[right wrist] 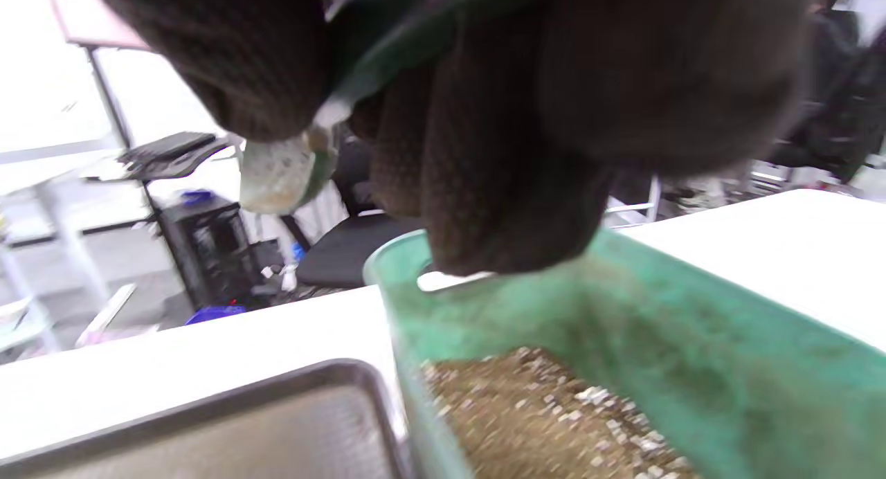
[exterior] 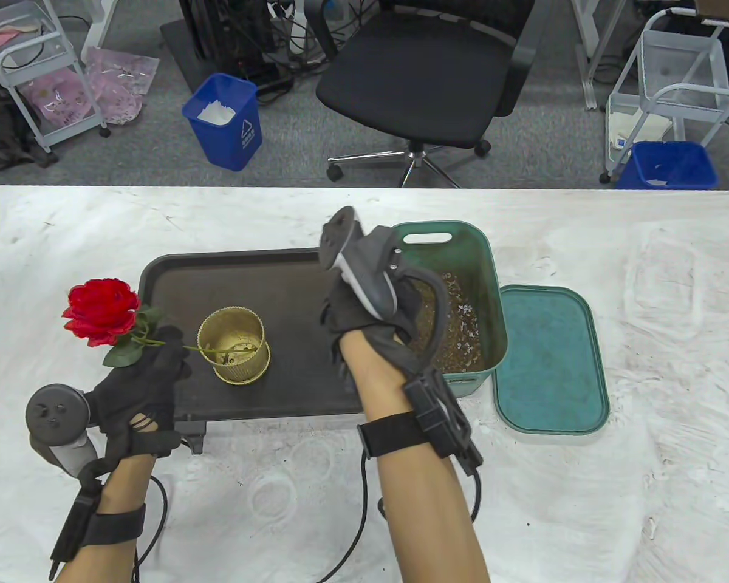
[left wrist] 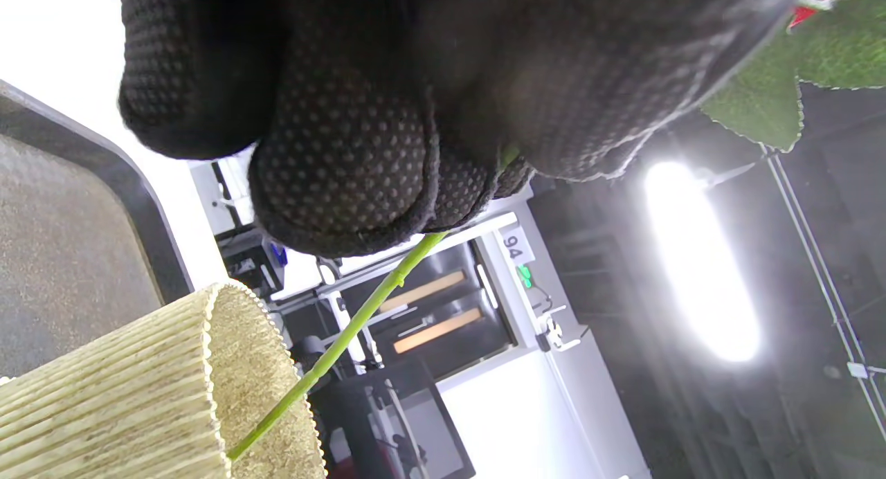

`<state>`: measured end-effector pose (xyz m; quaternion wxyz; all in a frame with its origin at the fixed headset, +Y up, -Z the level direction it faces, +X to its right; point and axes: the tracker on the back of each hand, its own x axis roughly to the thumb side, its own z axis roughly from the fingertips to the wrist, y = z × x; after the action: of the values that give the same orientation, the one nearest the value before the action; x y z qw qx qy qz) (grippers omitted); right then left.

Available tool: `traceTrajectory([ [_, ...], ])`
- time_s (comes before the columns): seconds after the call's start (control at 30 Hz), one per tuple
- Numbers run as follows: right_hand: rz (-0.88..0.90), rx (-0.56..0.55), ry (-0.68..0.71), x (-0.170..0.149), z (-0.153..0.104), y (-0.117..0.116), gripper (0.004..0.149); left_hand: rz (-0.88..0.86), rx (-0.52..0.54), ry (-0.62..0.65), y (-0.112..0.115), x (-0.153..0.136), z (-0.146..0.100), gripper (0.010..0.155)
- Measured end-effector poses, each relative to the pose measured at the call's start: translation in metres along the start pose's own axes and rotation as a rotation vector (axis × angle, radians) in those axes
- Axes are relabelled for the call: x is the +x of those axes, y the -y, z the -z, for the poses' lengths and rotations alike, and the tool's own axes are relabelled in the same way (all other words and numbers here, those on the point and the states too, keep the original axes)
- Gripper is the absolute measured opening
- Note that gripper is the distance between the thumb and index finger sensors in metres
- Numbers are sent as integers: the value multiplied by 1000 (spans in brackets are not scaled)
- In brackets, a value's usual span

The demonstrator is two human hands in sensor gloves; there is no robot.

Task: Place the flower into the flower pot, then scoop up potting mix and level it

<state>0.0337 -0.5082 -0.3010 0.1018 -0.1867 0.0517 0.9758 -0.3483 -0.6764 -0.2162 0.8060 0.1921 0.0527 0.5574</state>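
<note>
Gold pot (exterior: 233, 352): upright on tray (exterior: 267, 285), left of bin (exterior: 462, 243).
Flower (exterior: 100, 311): stem end already in pot, bloom leaning left.
Left hand (exterior: 136, 388): pinches stem, likely to steady it.
Right hand (exterior: 370, 303): over mix (right wrist: 547, 417), holding scoop (right wrist: 280, 174), probably for filling.

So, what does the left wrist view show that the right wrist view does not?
Only the left wrist view: the left hand pinching the green flower stem, which runs down into the ribbed gold flower pot, plus a leaf.
Only the right wrist view: the right hand gripping a green tool above the green bin of potting mix.
Both: the dark tray and the white table.
</note>
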Motion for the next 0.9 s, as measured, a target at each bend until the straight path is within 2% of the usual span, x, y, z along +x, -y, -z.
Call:
traceTrajectory([
  [0.1, 43, -12, -64, -15, 25, 2, 52, 4, -1, 4, 0, 1, 0, 43],
  [0.2, -27, 66, -135, -37, 48, -5, 52, -6, -1, -8, 0, 0, 0, 43],
  [0.3, -106, 152, -169, -49, 63, -23, 54, -5, 8, -17, -1, 0, 0, 43],
  [0.37, -163, 231, -193, -57, 75, -43, 54, 2, 16, -21, -2, 0, 0, 43],
  [0.47, -175, 317, -208, -65, 86, -64, 54, 2, 21, -29, -3, -1, 1, 43],
  [0.63, -162, 409, -230, -74, 100, -83, 53, 18, 33, -29, -4, -1, 1, 43],
  [0.73, -107, 478, -225, -78, 101, -90, 52, 19, 33, -30, -4, -1, 1, 43],
  [0.83, -95, 498, -217, -77, 100, -95, 52, 21, 30, -26, -4, 0, 0, 43],
  [0.9, -23, 553, -201, -76, 99, -100, 52, 25, 26, -19, -3, 0, 0, 43],
])
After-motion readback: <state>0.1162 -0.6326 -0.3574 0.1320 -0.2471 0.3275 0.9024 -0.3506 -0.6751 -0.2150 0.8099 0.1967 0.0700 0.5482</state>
